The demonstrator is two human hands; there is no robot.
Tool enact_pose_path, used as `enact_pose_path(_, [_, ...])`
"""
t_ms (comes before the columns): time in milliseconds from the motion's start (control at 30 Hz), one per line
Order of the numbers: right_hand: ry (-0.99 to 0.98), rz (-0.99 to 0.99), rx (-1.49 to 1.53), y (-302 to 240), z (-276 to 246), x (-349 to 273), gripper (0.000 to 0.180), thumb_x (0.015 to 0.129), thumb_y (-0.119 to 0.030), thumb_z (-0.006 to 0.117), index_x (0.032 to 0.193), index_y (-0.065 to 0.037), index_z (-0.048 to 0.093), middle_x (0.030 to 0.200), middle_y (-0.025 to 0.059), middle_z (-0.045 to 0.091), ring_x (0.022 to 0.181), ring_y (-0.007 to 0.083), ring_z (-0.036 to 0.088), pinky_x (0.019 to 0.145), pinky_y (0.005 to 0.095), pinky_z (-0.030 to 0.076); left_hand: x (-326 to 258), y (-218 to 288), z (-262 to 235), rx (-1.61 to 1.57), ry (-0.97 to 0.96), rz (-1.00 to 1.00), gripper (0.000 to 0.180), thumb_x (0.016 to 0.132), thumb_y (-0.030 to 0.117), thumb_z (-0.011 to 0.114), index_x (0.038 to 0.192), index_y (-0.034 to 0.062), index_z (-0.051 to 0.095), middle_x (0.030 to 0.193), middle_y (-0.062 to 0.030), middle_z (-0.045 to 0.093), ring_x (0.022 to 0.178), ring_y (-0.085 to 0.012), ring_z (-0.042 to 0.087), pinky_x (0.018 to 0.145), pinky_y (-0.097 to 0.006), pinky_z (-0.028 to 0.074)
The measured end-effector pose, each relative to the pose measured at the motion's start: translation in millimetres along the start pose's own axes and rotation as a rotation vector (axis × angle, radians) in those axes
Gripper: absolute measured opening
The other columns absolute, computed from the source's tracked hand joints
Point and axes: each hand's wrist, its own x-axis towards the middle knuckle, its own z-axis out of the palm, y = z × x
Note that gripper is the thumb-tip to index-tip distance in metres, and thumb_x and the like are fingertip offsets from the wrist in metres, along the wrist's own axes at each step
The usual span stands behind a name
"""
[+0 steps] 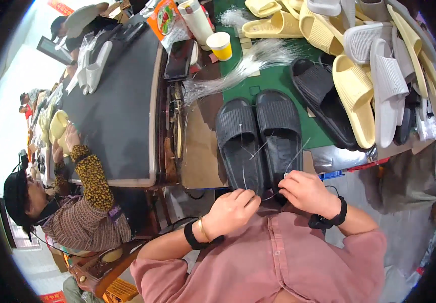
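Observation:
A pair of black slide sandals lies side by side in front of me, the left sandal [239, 136] against the right sandal [280, 121], heels toward me. Thin clear plastic strands cross over their footbeds. At the heel end, my left hand [233, 211] pinches a clear plastic strand [269, 197] that runs across to my right hand [306, 193]. The fingers of that right hand are also pinched together, close to the right sandal's heel. Beyond the toes a loose bundle of clear plastic strands [243, 68] is spread over the green mat [238, 91].
Black, yellow and grey slides, including a yellow slide [354, 98], are heaped at the right. A paper cup [220, 46], a phone [179, 59] and a white bottle [196, 20] stand or lie at the back. On the left, a co-worker [76, 202] handles a yellow slide at a dark table [122, 111].

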Motion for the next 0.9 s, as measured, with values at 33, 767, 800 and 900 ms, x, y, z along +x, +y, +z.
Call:
enact_pose_path(33, [-0.008,-0.030,-0.019,-2.2,-0.7,-1.8,0.016,0.078,-0.012,0.072,0.090,-0.006,0.062,0.081,0.0083,0.056,0.074,0.0267,0.062,0.064,0.0366,0.052,-4.3,1.6,0.4,-0.027,-0.033,-0.003,0.019,0.073,0.009,0.065,0.091,0.0068,0.066,0.092,-0.0057,0.061,0.075,-0.0199,0.062,0.064,-0.030,0.053])
enact_pose_path(767, [0.227,0.106,-0.164,28.9,4.9,54.0,0.027,0.083,-0.009,0.065,0.108,-0.003,0.060,0.096,0.0125,0.060,0.089,0.0325,0.062,0.075,0.0407,0.052,57.3,-49.7,6.9,0.109,0.140,-0.165,0.018,0.080,0.003,0.063,0.098,0.0034,0.065,0.098,-0.0102,0.062,0.086,-0.0290,0.063,0.073,-0.038,0.053])
enact_pose_path(800, [0.258,0.105,-0.158,29.7,3.1,55.6,0.029,0.083,-0.008,0.065,0.110,-0.004,0.060,0.098,0.0125,0.061,0.089,0.0324,0.062,0.075,0.0403,0.053,61.7,-49.4,6.1,0.087,0.192,-0.175,0.020,0.081,0.002,0.063,0.101,0.0026,0.065,0.099,-0.0109,0.063,0.088,-0.0295,0.063,0.074,-0.038,0.053])
enact_pose_path(900, [0.316,0.098,-0.060,30.6,-8.9,48.8,0.024,0.083,-0.006,0.064,0.107,-0.004,0.062,0.096,0.0132,0.063,0.088,0.0322,0.063,0.076,0.0396,0.052,62.9,-52.0,-1.2,-0.037,0.411,-0.118,0.022,0.082,-0.002,0.062,0.104,0.0018,0.066,0.098,-0.0130,0.065,0.090,-0.0313,0.064,0.077,-0.037,0.053])
